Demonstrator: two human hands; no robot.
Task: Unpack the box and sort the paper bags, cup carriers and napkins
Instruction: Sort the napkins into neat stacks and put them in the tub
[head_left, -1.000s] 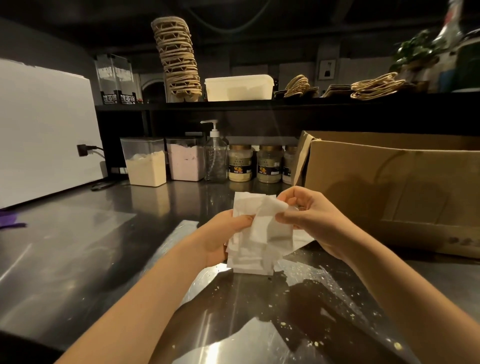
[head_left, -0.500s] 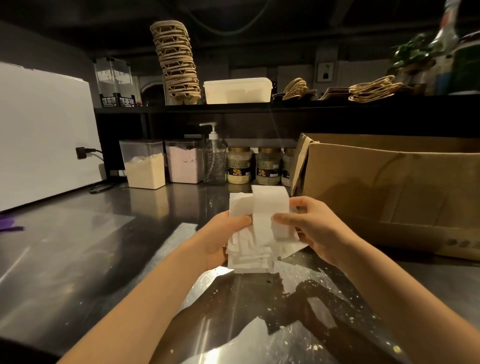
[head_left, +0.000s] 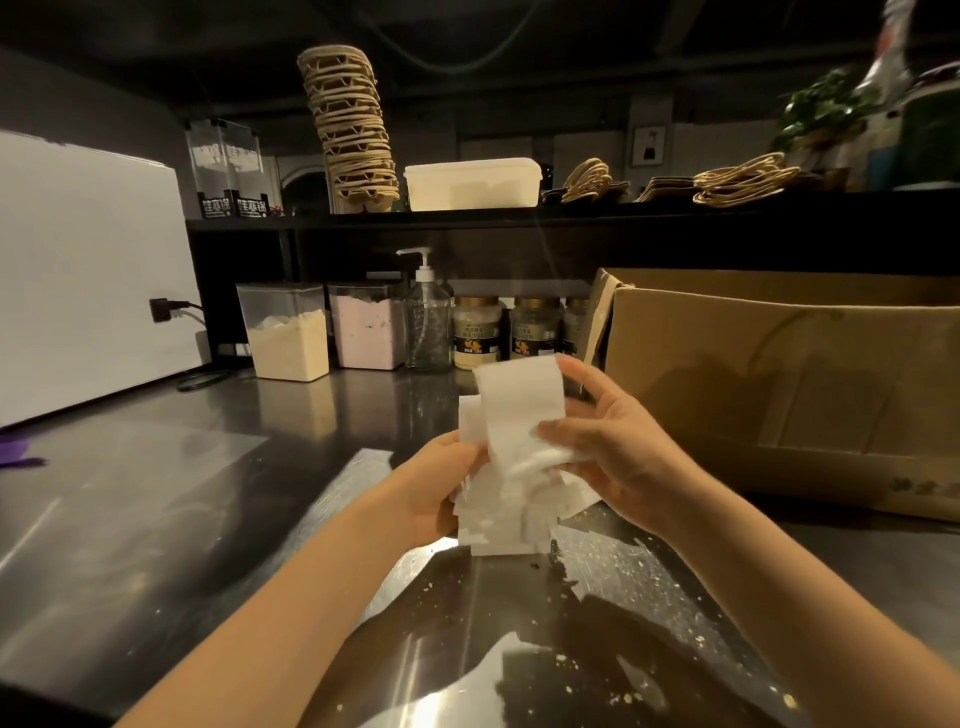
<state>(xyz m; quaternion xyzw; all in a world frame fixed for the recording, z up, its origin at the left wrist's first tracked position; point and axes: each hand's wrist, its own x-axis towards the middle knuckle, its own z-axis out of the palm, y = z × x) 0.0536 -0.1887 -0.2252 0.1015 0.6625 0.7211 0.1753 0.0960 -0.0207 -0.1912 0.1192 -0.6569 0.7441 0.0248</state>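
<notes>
The left hand (head_left: 441, 488) grips the left side of the napkin stack (head_left: 506, 525), which stands upright on the steel counter (head_left: 156, 519). Just above it the top napkin (head_left: 519, 410) curls upward, pinched under the thumb of the right hand (head_left: 618, 457). The cardboard box (head_left: 779, 374) lies right.

Dim scene; glare on steel counter (head_left: 156, 519); wide-angle bending at edges.
</notes>
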